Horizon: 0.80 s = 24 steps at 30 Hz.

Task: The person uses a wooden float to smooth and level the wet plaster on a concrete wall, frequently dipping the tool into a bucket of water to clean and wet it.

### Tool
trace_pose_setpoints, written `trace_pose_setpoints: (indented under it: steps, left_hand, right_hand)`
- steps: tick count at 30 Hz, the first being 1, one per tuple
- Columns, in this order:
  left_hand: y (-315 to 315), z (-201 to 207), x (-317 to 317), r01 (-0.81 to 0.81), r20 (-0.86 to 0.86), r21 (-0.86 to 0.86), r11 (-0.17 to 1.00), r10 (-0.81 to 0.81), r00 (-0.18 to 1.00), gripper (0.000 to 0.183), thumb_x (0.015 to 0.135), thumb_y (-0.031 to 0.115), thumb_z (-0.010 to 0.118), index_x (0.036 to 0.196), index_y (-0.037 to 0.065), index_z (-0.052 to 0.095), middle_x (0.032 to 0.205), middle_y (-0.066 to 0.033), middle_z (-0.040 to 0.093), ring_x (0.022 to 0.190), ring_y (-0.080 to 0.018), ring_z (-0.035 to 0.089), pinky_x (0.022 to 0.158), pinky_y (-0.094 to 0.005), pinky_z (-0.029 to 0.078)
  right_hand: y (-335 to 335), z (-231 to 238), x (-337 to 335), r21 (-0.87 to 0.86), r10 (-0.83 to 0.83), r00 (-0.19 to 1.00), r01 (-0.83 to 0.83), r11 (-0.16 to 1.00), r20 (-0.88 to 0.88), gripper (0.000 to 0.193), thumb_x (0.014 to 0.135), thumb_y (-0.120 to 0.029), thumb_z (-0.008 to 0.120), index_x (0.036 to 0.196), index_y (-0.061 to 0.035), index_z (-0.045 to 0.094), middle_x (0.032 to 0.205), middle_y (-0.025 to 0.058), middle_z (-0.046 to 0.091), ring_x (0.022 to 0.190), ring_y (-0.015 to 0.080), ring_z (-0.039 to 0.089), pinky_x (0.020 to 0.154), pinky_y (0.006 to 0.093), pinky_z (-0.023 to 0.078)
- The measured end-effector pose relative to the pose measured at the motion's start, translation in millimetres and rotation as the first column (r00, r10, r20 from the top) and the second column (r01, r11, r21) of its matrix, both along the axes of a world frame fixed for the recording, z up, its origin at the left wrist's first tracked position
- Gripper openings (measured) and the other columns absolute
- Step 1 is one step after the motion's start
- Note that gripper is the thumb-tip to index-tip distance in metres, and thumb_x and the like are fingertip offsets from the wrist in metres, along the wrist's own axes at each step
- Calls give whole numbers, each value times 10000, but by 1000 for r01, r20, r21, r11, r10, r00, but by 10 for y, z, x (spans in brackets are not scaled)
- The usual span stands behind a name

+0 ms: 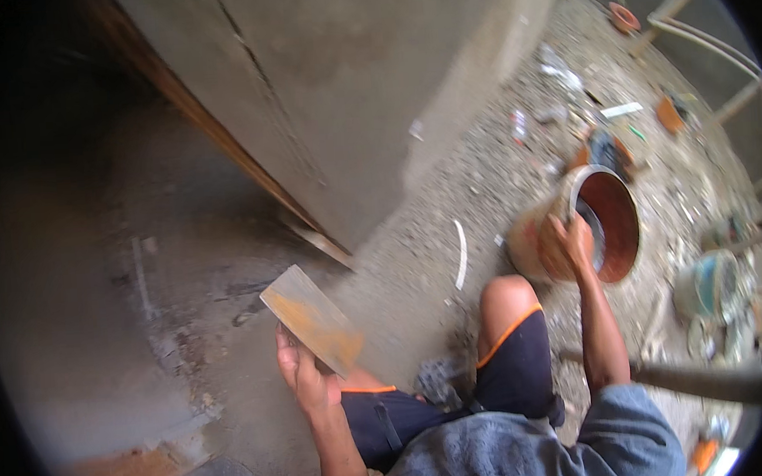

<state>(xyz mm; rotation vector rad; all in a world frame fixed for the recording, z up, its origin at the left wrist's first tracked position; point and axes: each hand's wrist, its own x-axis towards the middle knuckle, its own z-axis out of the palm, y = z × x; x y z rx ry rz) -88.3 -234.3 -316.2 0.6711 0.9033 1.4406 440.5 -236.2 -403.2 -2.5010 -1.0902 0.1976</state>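
My left hand [304, 371] is closed at the near-left edge of a flat rectangular plastering trowel [312, 319], grey with a rusty brown patch. Its broad face is turned up, and any handle is hidden behind it. Out to the right, my right hand [576, 242] grips the rim of a reddish-brown bucket [534, 237] smeared with dried grey mix. The bucket is tilted, its mouth facing right; something grey shows inside, but how much I cannot tell.
A grey plastered wall [345, 74] ends in a corner ahead, edged by a wooden board [218, 134]. Rubble and scraps cover the ground. A pale teal bucket [705, 288] stands at right, near a thick pole [704, 381]. Broken orange pots [670, 114] lie farther off.
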Motion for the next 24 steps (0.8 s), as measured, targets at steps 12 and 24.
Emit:
trace_pose_setpoints:
  steps: [12,24]
  left_hand:
    - [1094,4000,349,-135,-256,919,371,821,511,522,1092,235,521,1538,2,380,1478,-157,508,1321,-240,552,1083,-399,500]
    - [1321,6207,898,74,-198,978,196,752,628,520,967,327,771,1322,22,545,1161,-83,672,1060,-159,659,928,-342,564]
  right_hand:
    - [-118,226,43,-73,71,981,-86,994,-183,607,961,-536,612,1319,-48,657,1267,236,684,1216,264,657,1072,398,471]
    - [-166,-272,303,147,113,987,-95,985,-116,422,947,-370,628,1068,28,699,972,293,713,931,431,705,839,526,541]
